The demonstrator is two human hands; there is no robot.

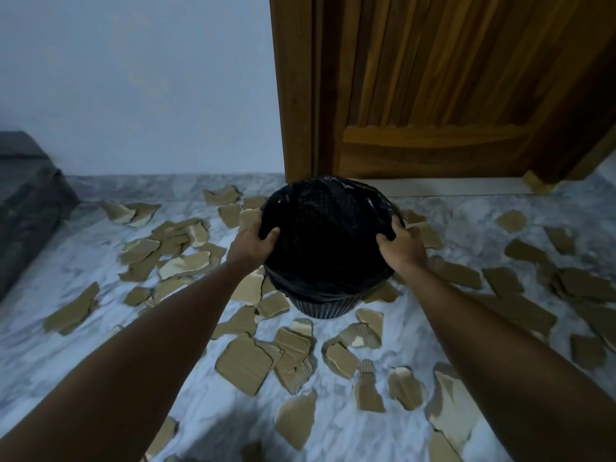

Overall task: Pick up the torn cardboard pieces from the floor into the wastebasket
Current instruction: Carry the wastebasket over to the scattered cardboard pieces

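Note:
A dark mesh wastebasket (321, 308) lined with a black plastic bag stands in the middle of the marble floor. My left hand (254, 242) grips its rim on the left side and my right hand (401, 246) grips the rim on the right side. Several torn brown cardboard pieces (245, 365) lie scattered on the floor all around the basket, near, left and right. The inside of the bag looks dark, and I cannot tell what is in it.
A closed wooden door (433, 88) rises just behind the basket. A pale wall (133, 78) fills the left background. A dark grey cushioned piece of furniture (26, 198) sits at the far left edge. The grey-white marble floor (83, 345) shows between the pieces.

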